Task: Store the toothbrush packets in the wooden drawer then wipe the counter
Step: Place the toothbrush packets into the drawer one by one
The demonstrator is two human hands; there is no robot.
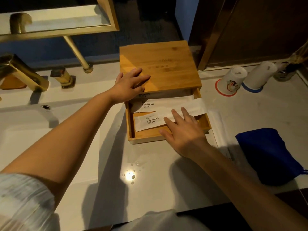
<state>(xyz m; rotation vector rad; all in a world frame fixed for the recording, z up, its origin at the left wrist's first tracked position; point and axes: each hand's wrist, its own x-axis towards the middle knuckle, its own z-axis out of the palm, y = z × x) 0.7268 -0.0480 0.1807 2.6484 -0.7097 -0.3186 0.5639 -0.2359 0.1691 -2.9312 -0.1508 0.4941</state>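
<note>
Wooden box (164, 67) on pale counter (150, 164), its one drawer (146, 136) pulled open. Three white toothbrush packets (150, 121) inside, each printed "BRUSHING TEETH"; longest overhanging right wall. Left hand (129, 85) flat on box top, fingers spread, holding nothing. Right hand (182, 130) flat over packets and drawer front, fingers splayed, gripping nothing. Two upturned cups (233, 81), one blue cloth (266, 155) to right.
</note>
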